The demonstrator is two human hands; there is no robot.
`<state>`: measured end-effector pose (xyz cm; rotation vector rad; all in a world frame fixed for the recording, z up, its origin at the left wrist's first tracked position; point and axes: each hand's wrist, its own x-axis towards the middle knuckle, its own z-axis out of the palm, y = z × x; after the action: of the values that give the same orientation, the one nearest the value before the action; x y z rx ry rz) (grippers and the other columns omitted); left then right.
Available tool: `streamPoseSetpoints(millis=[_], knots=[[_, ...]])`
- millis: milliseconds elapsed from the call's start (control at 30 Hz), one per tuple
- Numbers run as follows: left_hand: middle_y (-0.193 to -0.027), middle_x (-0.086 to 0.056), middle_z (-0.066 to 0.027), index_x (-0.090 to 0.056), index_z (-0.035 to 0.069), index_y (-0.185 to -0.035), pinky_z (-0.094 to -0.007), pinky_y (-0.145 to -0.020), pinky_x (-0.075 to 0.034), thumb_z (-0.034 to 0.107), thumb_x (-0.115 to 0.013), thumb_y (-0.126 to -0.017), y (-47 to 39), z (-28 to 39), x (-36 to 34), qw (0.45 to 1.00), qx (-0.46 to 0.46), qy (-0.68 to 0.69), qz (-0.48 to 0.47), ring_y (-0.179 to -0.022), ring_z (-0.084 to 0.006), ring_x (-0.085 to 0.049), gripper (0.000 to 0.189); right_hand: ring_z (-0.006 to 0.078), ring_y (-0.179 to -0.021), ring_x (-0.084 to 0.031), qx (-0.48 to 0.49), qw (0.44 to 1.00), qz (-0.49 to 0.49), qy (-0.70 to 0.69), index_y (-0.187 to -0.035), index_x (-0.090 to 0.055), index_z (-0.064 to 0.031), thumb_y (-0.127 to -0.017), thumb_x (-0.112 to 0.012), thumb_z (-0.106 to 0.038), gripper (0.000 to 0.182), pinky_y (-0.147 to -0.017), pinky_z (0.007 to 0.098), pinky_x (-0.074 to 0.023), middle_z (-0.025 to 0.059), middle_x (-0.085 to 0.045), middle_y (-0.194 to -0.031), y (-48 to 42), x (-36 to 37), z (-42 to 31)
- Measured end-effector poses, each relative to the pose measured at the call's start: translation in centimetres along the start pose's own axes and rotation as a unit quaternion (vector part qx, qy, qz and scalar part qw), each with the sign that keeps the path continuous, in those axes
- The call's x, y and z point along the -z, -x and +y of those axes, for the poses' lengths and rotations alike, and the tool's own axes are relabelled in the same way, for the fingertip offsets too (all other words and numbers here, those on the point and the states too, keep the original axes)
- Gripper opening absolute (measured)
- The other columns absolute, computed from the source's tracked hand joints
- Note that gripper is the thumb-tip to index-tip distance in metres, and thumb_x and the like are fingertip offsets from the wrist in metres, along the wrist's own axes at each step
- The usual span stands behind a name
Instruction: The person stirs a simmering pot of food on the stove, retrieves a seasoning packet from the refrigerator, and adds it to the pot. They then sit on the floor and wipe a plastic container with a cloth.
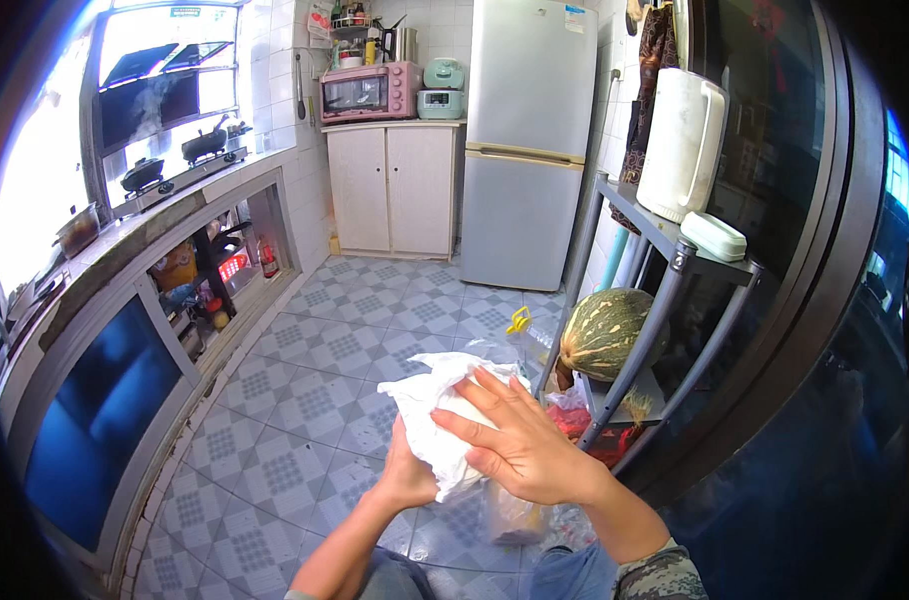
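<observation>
A crumpled white cloth or paper towel [443, 439] is pressed between my two hands above the tiled floor. My left hand [409, 469] supports it from below and the left side, its fingers mostly covered by the white folds. From the right, my right hand [526, 442] lies over the top with fingers spread and palm against it. Whether anything is wrapped inside cannot be seen. Below my right wrist, a clear plastic bag with something pale in it [518, 517] rests on the floor near my knees.
At right, a grey metal rack [668, 300] holds a white jug [679, 146] and a green striped pumpkin [612, 334]. A plastic bottle with a yellow handle [533, 330] lies beside it. Steam rises over stove pans [203, 144] at left. A refrigerator [526, 210] stands ahead.
</observation>
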<state>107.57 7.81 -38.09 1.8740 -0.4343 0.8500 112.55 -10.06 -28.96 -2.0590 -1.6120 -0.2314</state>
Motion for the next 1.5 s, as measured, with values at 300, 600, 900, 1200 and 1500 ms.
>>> streamPoseSetpoints(millis=[300,600,900,1200,1500], knots=[[-0.110,-0.056,-0.0146,-0.047,0.001,-0.119,-0.0396,-0.084,-0.045,0.023,-0.082,-0.058,0.5,1.7,0.4,0.999,0.026,0.030,-0.035,-0.100,-0.0306,-0.057,0.074,0.0352,-0.126,-0.027,0.096,0.995,-0.012,-0.025,-0.132,-0.050,-0.0234,-0.090,-0.044,-0.052,0.051,-0.105,0.0488,-0.0190,0.0152,-0.035,-0.133,-0.4,1.1,2.1],[-0.120,-0.042,-0.0191,-0.031,0.000,-0.130,-0.0412,-0.096,-0.036,0.023,-0.085,-0.048,3.6,0.8,-1.4,0.986,0.089,0.016,-0.137,-0.114,-0.0344,-0.044,0.101,0.0225,-0.094,-0.049,0.026,0.986,0.077,-0.145,-0.103,-0.068,-0.0145,-0.083,-0.063,-0.016,0.021,-0.079,0.0321,-0.0383,0.0044,-0.054,-0.100,1.5,0.5,3.3],[-0.121,-0.040,-0.0203,-0.025,-0.002,-0.131,-0.0398,-0.095,-0.038,0.022,-0.087,-0.046,4.7,-0.6,-3.8,0.994,0.004,0.026,-0.108,-0.111,-0.0326,-0.046,0.109,0.0059,-0.084,-0.058,-0.239,0.725,0.248,-0.597,-0.108,-0.060,0.0022,-0.093,-0.053,-0.012,0.022,-0.072,0.0201,-0.0472,0.0027,-0.063,-0.099,7.7,-4.0,9.1],[-0.123,-0.041,-0.0231,-0.021,-0.001,-0.134,-0.0412,-0.093,-0.040,0.026,-0.087,-0.048,4.4,-3.0,-4.9,0.996,-0.063,-0.022,-0.067,-0.110,-0.0319,-0.046,0.112,0.0113,-0.097,-0.059,-0.234,0.661,0.236,-0.673,-0.121,-0.051,0.0009,-0.095,-0.047,-0.010,0.028,-0.083,0.0267,-0.0494,0.0057,-0.061,-0.109,8.7,-3.3,6.8],[-0.123,-0.039,-0.0222,-0.019,-0.002,-0.134,-0.0411,-0.094,-0.040,0.027,-0.087,-0.048,4.4,-3.0,-4.5,0.997,-0.035,-0.005,-0.071,-0.111,-0.0318,-0.047,0.114,0.0148,-0.107,-0.055,-0.230,0.701,0.222,-0.638,-0.124,-0.048,0.0021,-0.093,-0.050,-0.013,0.034,-0.090,0.0291,-0.0444,0.0102,-0.055,-0.119,8.7,-3.0,6.3]])
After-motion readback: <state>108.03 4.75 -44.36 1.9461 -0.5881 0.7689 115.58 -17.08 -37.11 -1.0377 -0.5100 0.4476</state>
